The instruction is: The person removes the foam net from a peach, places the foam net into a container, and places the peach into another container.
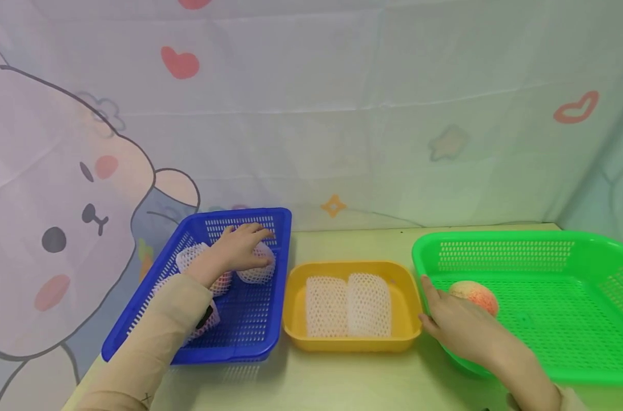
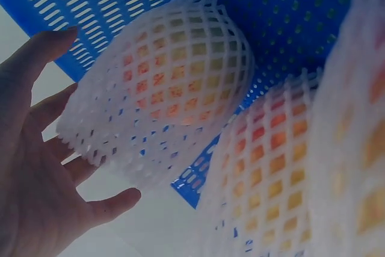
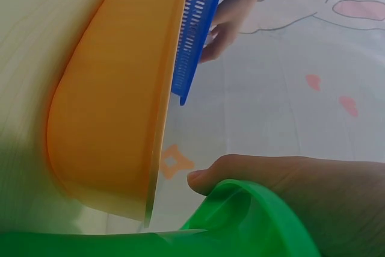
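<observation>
The netted fruit (image 1: 255,276) lies in the blue basket (image 1: 246,325) just under the nearer left hand (image 1: 239,251), its fingers spread and ungripping about the net's (image 2: 120,142) loose end, the right hand's (image 1: 462,330) extended at the green basket (image 1: 558,331).

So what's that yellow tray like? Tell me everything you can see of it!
The yellow tray looks like smooth plastic. It's a rectangle with rounded corners and a rim, and the walls that show have no holes. It sits upright on the pale table, between the blue basket and the green basket. Two white foam nets lie side by side on its bottom. I can't tell whether the green basket touches it.
</observation>
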The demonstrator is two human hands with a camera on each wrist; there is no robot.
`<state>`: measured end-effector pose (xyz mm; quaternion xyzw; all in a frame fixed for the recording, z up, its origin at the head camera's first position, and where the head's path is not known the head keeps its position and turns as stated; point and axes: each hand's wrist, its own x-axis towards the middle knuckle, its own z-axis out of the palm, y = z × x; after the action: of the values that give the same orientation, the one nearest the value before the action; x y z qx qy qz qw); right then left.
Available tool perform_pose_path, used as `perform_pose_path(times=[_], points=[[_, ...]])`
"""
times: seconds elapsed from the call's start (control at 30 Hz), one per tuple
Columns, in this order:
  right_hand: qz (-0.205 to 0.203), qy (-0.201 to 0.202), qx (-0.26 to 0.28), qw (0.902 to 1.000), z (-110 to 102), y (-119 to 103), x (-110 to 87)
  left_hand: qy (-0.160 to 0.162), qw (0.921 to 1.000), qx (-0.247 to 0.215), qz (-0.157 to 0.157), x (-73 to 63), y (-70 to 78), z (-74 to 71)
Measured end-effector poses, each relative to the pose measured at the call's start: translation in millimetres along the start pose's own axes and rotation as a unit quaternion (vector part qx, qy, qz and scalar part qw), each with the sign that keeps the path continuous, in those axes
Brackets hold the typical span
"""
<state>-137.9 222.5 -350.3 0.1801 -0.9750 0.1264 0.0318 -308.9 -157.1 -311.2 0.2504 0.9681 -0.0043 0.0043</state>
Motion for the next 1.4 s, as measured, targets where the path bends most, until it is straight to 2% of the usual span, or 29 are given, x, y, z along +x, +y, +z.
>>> perform_pose_path(times=[0.1, 0.3, 0.6, 0.93, 1.4], points=[[0.000, 0.003, -0.002, 1.0000, 0.4, 0.2, 0.0, -0.012, 0.9997, -0.015, -0.012, 2.3, -3.5, 4.2], [-0.005, 0.013, -0.008, 0.9999, 1.3, 1.6, -0.2, -0.017, 0.9993, -0.030, -0.013, 6.8, -12.4, 13.1], [0.001, 0.010, -0.005, 0.9999, 1.2, 2.0, -0.3, -0.048, 0.9967, -0.061, -0.022, 7.7, -24.4, 17.6], [0.002, 0.007, -0.001, 1.0000, 1.1, 2.4, 0.4, -0.061, 0.9922, -0.104, -0.030, 11.6, -27.4, 25.8], [0.002, 0.013, -0.006, 0.9999, 2.3, 1.8, 0.5, -0.076, 0.9905, -0.104, -0.049, 14.8, -25.7, 32.8]])
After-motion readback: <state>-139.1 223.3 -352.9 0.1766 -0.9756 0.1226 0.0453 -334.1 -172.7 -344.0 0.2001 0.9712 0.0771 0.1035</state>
